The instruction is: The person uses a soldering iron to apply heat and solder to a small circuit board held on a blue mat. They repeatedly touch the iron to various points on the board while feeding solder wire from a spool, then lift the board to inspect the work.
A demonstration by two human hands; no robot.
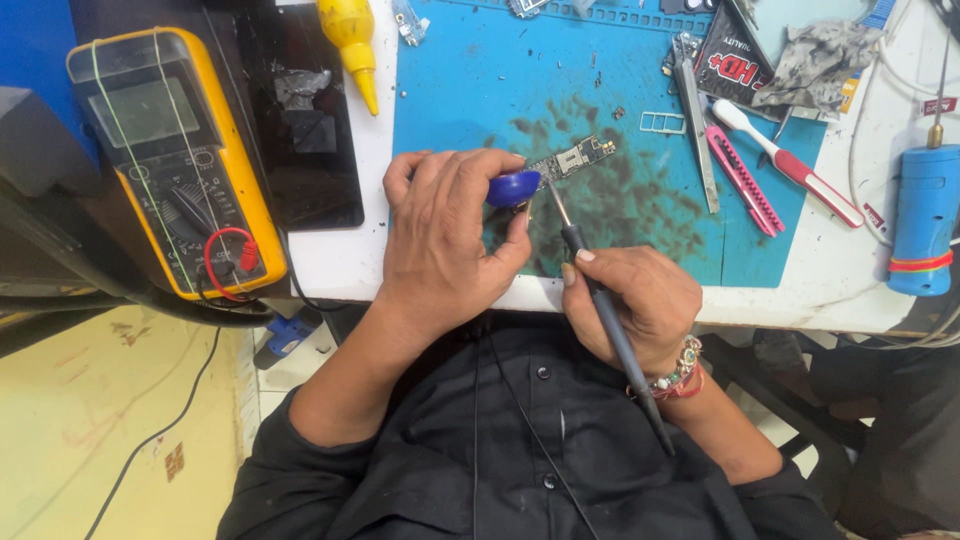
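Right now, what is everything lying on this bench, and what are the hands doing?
multimeter: one, yellow, far left.
phone: one, black, beside the multimeter.
squeeze bottle: one, yellow, top edge.
work mat: one, blue, stained, bench centre.
circuit board: one, small, on the mat.
tweezers: one, metal, mat right.
utility knife: one, pink, mat right.
toothbrush: one, white and red, right.
cylindrical tool: one, blue, far right.
left hand: holds a blue pick against the board.
right hand: grips a soldering iron, tip at the board.
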